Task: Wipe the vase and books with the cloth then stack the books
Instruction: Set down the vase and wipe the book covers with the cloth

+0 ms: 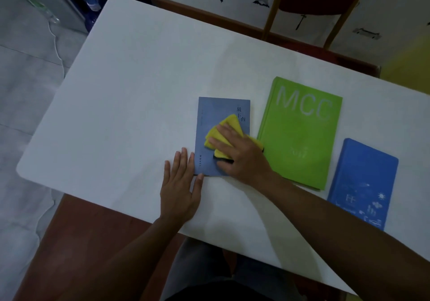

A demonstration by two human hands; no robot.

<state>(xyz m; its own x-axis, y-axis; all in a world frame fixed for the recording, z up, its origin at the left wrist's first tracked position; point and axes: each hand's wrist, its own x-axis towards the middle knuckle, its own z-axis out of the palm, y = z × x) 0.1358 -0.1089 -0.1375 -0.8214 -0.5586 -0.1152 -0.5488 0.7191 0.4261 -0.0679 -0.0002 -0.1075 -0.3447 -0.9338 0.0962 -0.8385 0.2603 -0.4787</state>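
Three books lie flat on the white table. A grey-blue book is in the middle, a large green book marked MCC lies to its right, and a bright blue book sits at the far right near the front edge. My right hand presses a folded yellow cloth flat onto the grey-blue book's cover. My left hand lies flat on the table, fingers spread, its fingertips against that book's lower left corner. No vase is in view.
A wooden chair with a red seat stands behind the table's far edge. A brown bench runs under the table's near side. On the floor at the left lie a white cable and a water bottle.
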